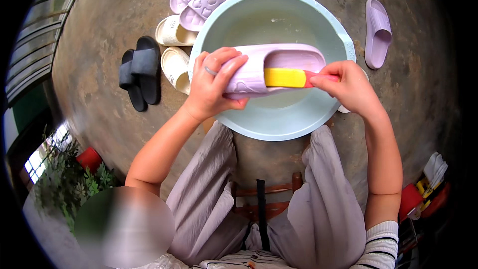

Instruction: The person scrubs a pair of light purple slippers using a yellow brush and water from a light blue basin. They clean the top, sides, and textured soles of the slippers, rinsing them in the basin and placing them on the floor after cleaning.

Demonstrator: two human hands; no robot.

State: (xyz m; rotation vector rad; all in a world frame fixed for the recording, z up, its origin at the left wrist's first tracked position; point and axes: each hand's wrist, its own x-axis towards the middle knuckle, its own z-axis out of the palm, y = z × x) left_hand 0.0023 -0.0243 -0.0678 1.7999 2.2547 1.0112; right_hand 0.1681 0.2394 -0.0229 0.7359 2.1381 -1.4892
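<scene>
Over the basin, my left hand (215,82) grips a light purple slipper (249,69) by its toe end, thumb below and fingers on top. The slipper's open heel end points right. My right hand (348,85) is closed round the red handle of a brush (286,77) with a yellow head. That yellow part lies in the slipper's opening, its tip against the strap edge; its bristles are hidden. Beneath both hands stands a pale blue plastic basin (279,132) with cloudy water in it.
Left of the basin lie dark slippers (147,67), cream slippers (175,67) and a pair of purple slippers (204,0). A single purple slipper (378,32) lies on the concrete floor (418,99) at right. A leafy plant (69,184) and a red pot (89,159) stand lower left.
</scene>
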